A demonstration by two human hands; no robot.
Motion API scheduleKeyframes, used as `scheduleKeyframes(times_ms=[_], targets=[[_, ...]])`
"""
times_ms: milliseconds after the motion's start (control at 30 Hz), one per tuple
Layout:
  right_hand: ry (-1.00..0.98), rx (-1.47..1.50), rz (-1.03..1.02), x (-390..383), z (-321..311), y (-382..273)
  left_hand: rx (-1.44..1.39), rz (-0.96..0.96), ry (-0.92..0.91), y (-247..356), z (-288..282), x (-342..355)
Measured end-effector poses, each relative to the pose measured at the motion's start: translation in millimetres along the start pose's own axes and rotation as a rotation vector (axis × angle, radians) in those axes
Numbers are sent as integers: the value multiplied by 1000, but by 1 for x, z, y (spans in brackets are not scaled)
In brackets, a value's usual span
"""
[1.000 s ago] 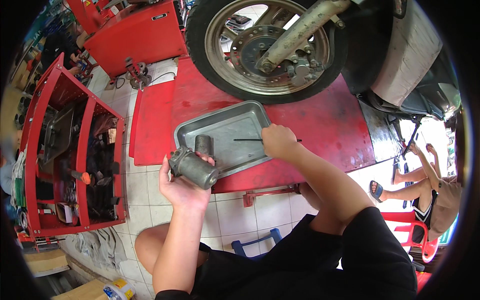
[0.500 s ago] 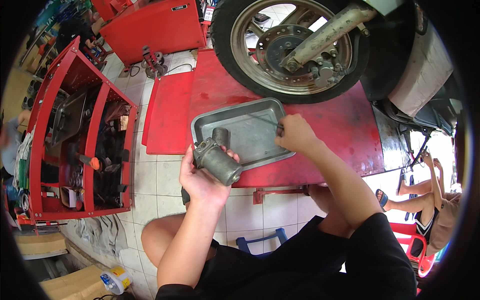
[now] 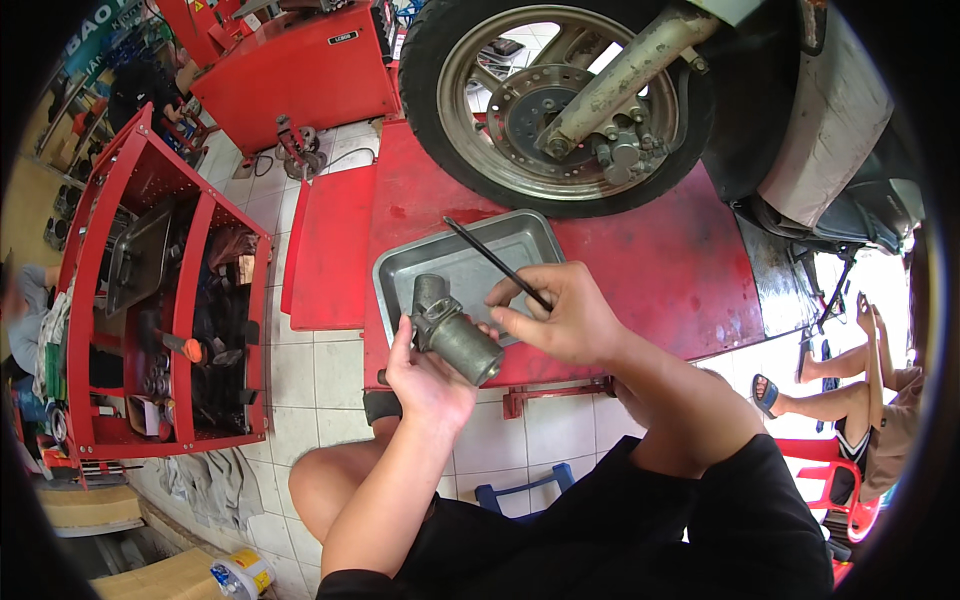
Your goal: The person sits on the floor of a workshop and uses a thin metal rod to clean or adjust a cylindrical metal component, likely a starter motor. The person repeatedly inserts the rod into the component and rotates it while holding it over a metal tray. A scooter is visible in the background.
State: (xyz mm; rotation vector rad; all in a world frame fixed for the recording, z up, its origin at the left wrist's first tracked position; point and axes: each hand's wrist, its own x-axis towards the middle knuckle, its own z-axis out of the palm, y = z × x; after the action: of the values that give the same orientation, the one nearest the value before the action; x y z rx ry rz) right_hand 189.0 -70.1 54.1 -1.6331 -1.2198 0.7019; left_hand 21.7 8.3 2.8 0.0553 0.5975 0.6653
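Observation:
My left hand, palm up, is closed around a grey cylindrical metal part with a narrower stub on its far end. The part is held tilted over the near edge of a shallow metal tray. My right hand is close on its right, fingers bent around a thin black rod. That rod slants over the tray, its far tip pointing up and left; whether it is a brush or another tool I cannot tell. The two hands are near each other, and the rod does not visibly touch the part.
The tray lies on a red lift platform, below a motorcycle's front wheel. At left stands a red tool cart with tools inside. A blue stool is by my legs. Another person sits at the far right.
My right hand has come nearer and left toward the metal part, lifting the rod from the tray and turning it. The metal part has shifted slightly right and down in my left hand.

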Motion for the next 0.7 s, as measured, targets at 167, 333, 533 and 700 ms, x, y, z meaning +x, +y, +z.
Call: scheduleKeyframes(times_ms=[167,333,533,700], targets=[[61,-16,8,-6,7,-2,74,38,-101,-7,-5,5],[167,261,28,-6,9,14,266,20,-255,-2,2,-1],[163,230,6,-6,-1,13,174,69,-350,4,-6,5],[31,176,57,-22,-4,-22,173,7,-348,2,5,-4]])
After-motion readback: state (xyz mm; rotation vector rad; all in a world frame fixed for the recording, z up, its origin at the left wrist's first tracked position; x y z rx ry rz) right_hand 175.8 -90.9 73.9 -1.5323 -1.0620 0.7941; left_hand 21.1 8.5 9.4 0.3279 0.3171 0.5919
